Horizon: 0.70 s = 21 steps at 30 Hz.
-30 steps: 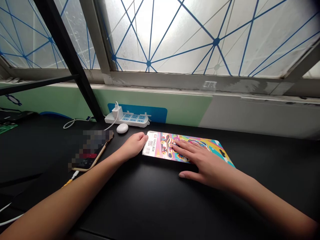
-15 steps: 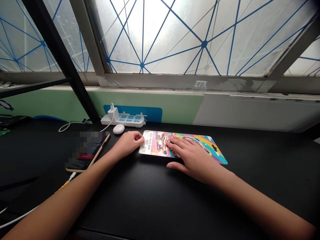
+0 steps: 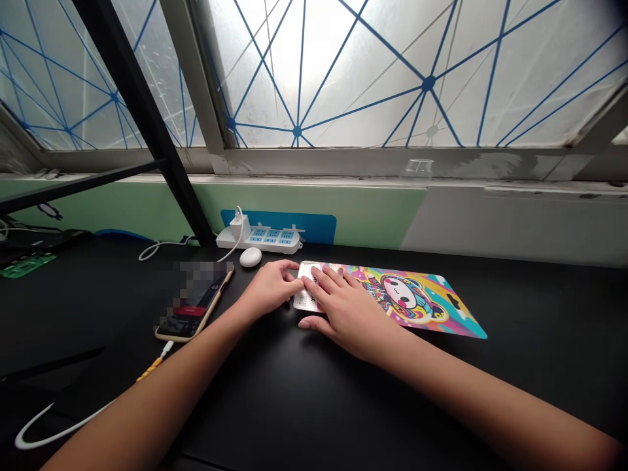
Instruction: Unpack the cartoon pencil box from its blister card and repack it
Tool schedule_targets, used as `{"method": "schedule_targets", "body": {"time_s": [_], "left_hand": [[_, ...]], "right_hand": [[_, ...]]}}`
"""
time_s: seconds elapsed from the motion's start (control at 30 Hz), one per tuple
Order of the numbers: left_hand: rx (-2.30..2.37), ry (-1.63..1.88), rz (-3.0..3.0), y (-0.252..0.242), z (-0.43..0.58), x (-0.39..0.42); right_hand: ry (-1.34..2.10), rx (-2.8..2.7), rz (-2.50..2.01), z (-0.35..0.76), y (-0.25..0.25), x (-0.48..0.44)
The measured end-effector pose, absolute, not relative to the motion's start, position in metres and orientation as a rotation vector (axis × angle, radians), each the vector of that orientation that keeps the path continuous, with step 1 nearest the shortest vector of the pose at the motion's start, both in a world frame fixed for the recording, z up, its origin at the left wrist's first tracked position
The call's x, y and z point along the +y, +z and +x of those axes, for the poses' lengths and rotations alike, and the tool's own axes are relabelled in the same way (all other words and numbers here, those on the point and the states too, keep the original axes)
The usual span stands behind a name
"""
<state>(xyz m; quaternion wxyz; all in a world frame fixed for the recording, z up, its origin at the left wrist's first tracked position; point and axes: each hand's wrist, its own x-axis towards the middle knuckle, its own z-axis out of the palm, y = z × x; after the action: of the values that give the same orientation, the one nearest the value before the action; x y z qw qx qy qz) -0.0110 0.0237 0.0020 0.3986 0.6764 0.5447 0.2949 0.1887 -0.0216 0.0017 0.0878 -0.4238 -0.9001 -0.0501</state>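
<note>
A flat, brightly printed pencil box (image 3: 412, 301) with a cartoon figure lies on the black table (image 3: 304, 399) near the window wall. My left hand (image 3: 269, 288) is curled at the box's left end, its fingertips pinching that edge. My right hand (image 3: 343, 309) rests on the left part of the box, fingers stretched out and spread over the white label, thumb on the table in front.
A phone (image 3: 196, 307) on a charging cable lies left of my left hand. Behind it sit a white earbud case (image 3: 250, 256) and a white power strip (image 3: 260, 239) against the green wall. A black slanted post (image 3: 147, 124) rises at the back left.
My right hand has slid left along the box toward my left hand, uncovering the cartoon figure. My left hand stays at the box's left end. The view shifted slightly.
</note>
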Motion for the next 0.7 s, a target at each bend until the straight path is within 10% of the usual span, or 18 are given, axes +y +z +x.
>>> {"method": "schedule_targets", "body": {"time_s": [0.7], "left_hand": [[1.305, 0.763, 1.481, 0.000, -0.003, 0.023]], "right_hand": [[-0.039, -2.755, -1.228, 0.233, 0.005, -0.015]]}}
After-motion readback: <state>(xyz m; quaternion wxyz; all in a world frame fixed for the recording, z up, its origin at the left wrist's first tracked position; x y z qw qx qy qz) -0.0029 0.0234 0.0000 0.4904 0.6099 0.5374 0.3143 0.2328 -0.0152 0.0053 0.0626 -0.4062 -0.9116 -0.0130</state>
